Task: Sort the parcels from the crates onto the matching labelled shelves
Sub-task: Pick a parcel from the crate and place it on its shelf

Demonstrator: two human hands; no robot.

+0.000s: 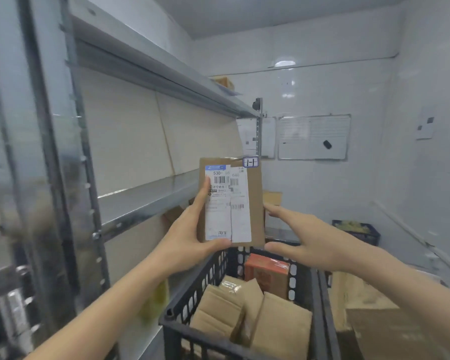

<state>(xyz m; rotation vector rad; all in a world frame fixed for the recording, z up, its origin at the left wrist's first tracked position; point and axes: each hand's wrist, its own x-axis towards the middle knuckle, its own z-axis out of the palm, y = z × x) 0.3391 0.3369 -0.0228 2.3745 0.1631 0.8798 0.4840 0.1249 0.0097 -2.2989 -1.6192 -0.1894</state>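
Clearly we are early in the sort. One flat cardboard parcel (255, 203) is out of the crate and held upright at the centre of the frame, its printed labels facing us and a handwritten sticker (250, 162) at its top right corner. Our left hand (190, 235) grips its lower left corner, one digit lying up the label and another hooked under the bottom edge. Our right hand (304, 237) is spread wide with straight fingers at the parcel's right edge; we cannot tell whether the fingertips touch the cardboard. The parcel has not reached a shelf yet.

Below it, in the lower middle of the frame, the black crate (200, 281) holds several brown parcels (218, 313) and an orange box (266, 271), so we judge most of the work remains. At left, the visible stretch of the middle shelf (146, 196) carries nothing we can see, while a small box (222, 81) sits at the far end of the upper shelf (166, 71). A dark blue crate (356, 231) stands at middle right.
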